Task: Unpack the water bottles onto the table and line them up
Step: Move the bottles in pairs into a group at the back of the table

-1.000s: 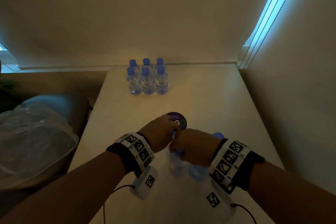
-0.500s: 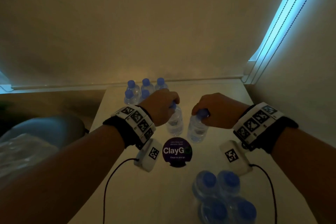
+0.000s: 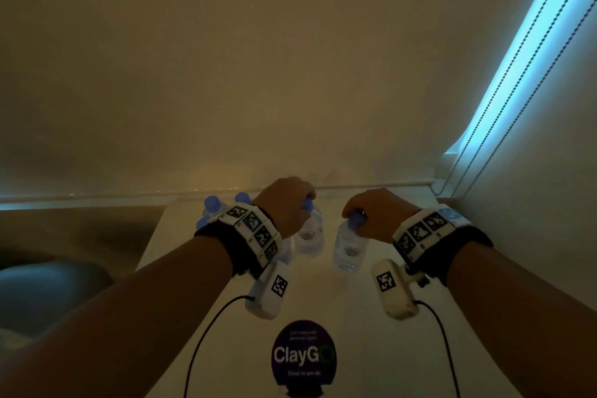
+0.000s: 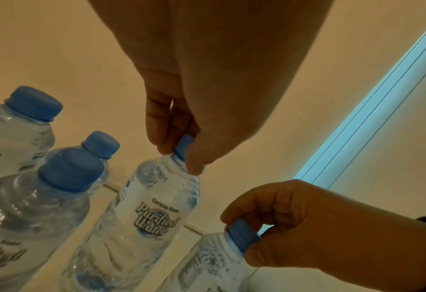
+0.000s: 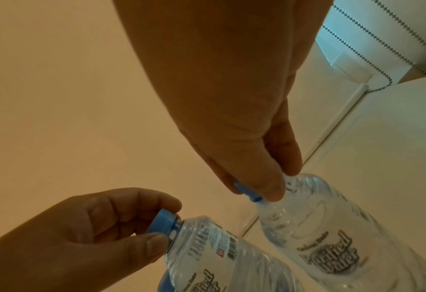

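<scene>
Your left grip (image 3: 286, 208) pinches one bottle (image 3: 309, 236) by its cap, your right grip (image 3: 376, 213) another (image 3: 349, 247), both approx. mid-bench (image 3: 339, 300) toward its far edge. Full, so prob. hefty w/ thin squashy walls; the cap's the firm hold (bodies look slippery). Clear plastic, blue caps, "Purified Water" labels. Lined-up bottles (image 3: 211, 207) stand at the far-left corner.

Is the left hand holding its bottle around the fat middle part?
No, the left hand pinches the bottle by its blue cap.
</scene>
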Tool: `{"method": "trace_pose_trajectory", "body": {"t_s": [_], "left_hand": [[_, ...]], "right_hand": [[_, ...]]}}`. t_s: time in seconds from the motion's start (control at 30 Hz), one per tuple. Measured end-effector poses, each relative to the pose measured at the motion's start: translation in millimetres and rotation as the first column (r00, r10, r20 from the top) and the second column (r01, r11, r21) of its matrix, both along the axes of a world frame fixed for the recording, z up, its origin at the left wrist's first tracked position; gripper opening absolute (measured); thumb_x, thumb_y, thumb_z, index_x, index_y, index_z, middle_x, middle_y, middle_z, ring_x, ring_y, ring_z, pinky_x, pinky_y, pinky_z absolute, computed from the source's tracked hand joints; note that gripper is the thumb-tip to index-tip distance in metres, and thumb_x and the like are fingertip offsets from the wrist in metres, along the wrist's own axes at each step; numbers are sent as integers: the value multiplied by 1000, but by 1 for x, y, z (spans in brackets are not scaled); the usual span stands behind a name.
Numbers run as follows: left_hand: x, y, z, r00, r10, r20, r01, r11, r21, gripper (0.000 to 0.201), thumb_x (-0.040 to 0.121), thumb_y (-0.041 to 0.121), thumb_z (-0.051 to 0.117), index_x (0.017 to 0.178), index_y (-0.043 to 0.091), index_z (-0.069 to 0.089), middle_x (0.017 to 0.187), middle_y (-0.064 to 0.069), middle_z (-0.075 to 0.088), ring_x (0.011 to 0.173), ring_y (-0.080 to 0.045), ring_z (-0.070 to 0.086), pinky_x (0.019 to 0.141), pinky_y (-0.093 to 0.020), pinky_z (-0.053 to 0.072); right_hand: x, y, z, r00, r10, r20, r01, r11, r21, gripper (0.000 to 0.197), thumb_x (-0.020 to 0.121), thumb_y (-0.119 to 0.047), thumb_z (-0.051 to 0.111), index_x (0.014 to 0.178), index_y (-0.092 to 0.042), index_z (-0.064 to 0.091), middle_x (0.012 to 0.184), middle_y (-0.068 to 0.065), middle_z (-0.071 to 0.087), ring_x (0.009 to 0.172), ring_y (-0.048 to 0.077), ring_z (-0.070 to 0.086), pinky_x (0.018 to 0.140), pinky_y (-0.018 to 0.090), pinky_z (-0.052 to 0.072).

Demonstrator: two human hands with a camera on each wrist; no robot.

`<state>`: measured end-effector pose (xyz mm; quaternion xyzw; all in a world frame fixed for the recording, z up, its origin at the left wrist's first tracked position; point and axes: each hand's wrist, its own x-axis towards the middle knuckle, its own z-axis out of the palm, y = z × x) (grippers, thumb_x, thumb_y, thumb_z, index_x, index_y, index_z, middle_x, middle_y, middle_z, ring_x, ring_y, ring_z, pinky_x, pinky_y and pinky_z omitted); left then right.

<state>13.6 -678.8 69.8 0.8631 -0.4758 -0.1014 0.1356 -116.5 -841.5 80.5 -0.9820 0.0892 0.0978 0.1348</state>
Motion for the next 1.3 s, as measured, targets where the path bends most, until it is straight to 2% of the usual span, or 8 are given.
{"method": "trace_pose_trajectory", "body": {"t_s": [0.13, 0.3, 0.43, 0.7, 0.93, 1.1, 1.17, 1.3], "left_hand": [[19, -17, -13, 1000, 23, 2, -23, 999, 33, 32, 89, 19, 49, 120, 13, 58, 121, -10, 59, 108, -29, 56, 94, -41, 47], [38, -33, -30, 998, 40, 46, -43, 997, 70, 36, 87, 22, 52, 122, 17, 57, 124, -6, 57, 112, -27, 55, 98, -43, 46], [47, -42, -36, 998, 43, 46, -46, 996, 70, 34, 86, 22, 52, 119, 19, 60, 121, -6, 59, 109, -28, 57, 94, -46, 48], [58, -44, -58, 997, 41, 59, -50, 987, 151, 31, 86, 21, 49, 114, 18, 61, 116, -8, 60, 104, -31, 58, 91, -50, 49], [62, -44, -62, 996, 57, 76, -68, 987, 146, 17, 83, 17, 52, 96, 14, 63, 103, -11, 61, 94, -32, 60, 83, -44, 49], [62, -46, -62, 997, 55, 61, -62, 990, 130, 17, 84, 15, 55, 96, 7, 64, 101, -14, 62, 92, -34, 60, 83, -46, 52], [62, -46, -62, 996, 59, 65, -67, 989, 132, 14, 83, 11, 54, 90, 6, 65, 96, -16, 63, 86, -35, 61, 80, -48, 54], [61, -47, -60, 995, 54, 87, -67, 985, 159, 8, 82, 9, 54, 77, 12, 60, 90, -17, 64, 82, -34, 62, 78, -47, 55]], "right_hand": [[16, -16, -13, 999, -52, 9, 52, 999, 15, 32, 86, -19, 57, 117, -16, 63, 122, 4, 64, 111, 20, 58, 95, 28, 45], [33, -25, -28, 990, -113, 80, 109, 992, 60, 30, 87, -17, 56, 115, -14, 64, 123, 6, 64, 112, 20, 58, 95, 26, 43], [45, -24, -37, 980, -145, 140, 133, 987, 90, 30, 89, -13, 51, 117, -11, 64, 125, 8, 63, 114, 20, 57, 94, 22, 40], [64, -18, -47, 977, -141, 157, 125, 986, 108, 33, 90, -12, 50, 121, -8, 61, 129, 12, 60, 119, 23, 55, 102, 26, 39], [72, -9, -49, 978, -88, 190, 73, 994, 84, 34, 90, -11, 52, 123, -8, 59, 130, 12, 59, 121, 25, 54, 104, 30, 38], [75, -7, -45, 984, -81, 160, 73, 996, 55, 36, 90, -11, 51, 126, -9, 56, 133, 11, 57, 123, 25, 52, 105, 29, 37], [76, -5, -45, 988, -57, 147, 53, 998, 29, 36, 91, -10, 49, 126, -10, 57, 133, 11, 57, 122, 24, 53, 106, 30, 39], [76, -6, -45, 991, -44, 128, 38, 998, 48, 34, 89, -6, 50, 121, -12, 61, 129, 9, 61, 119, 23, 55, 103, 30, 40]]}}
